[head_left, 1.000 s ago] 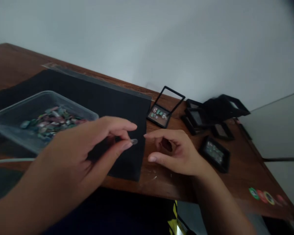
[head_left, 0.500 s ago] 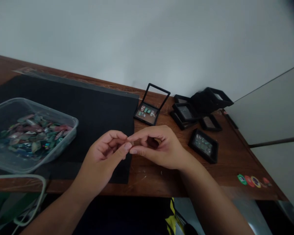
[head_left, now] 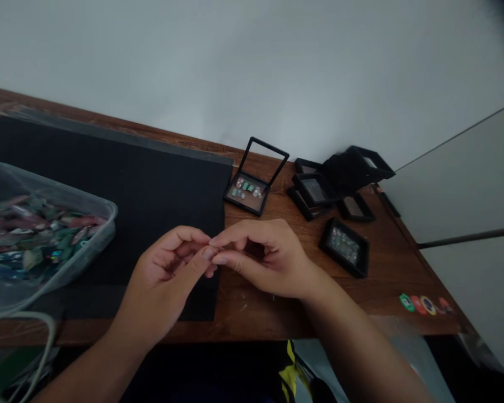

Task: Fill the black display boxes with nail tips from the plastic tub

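My left hand and my right hand meet at the fingertips over the right edge of the black mat. Both pinch at the same spot, and whatever lies between the tips is too small and hidden to name. Beyond them stands an open black-framed case with its lid raised, holding several small green, pink and clear pieces. To the left, a clear plastic tub contains a heap of many-coloured small pieces.
Several black cases lie stacked at the back right by the wall. Nearer is a closed case with small pieces inside. Round coloured stickers sit near the table's right front edge. A pale cable hangs at lower left.
The view has shifted slightly, so the tub, mat and cases appear further left. My hands remain together at the fingertips, with only a slight change in finger position.
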A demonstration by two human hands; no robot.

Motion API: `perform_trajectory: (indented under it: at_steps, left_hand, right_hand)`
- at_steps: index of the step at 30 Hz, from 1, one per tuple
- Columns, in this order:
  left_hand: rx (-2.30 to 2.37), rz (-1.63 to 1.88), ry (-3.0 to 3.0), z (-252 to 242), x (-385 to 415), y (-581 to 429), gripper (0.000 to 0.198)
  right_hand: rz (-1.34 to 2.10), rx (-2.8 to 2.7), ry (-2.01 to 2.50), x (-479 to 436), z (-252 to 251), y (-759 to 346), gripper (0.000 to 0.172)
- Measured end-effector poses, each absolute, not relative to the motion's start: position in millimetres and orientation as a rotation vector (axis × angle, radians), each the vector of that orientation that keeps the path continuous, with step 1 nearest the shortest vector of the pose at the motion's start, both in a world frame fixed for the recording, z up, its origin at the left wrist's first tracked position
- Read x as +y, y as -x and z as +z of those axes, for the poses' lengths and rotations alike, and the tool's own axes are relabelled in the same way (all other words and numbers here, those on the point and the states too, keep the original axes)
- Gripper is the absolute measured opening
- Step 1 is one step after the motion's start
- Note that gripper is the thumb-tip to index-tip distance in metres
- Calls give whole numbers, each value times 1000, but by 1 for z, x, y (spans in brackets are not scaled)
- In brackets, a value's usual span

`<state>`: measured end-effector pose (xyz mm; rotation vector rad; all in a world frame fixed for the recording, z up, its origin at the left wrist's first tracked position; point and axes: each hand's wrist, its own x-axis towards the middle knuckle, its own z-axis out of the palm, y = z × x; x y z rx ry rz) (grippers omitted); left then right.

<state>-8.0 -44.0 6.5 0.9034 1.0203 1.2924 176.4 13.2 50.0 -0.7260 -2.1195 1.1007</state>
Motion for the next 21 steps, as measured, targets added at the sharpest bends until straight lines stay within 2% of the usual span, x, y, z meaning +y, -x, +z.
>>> perform_trajectory:
  at_steps: [8, 13, 21]
  left_hand:
    - [1025, 1302, -889, 5, -49, 9, 25]
    - [1035, 1252, -917, 9, -47, 7, 24]
    - [1086, 1222, -986, 12, -45, 5, 25]
  right_hand:
    - [775, -2208, 735, 14, 56, -180, 13]
    - [556, -2389, 703, 17, 56, -182, 12]
    - [456, -2417, 654, 16, 55, -183, 14]
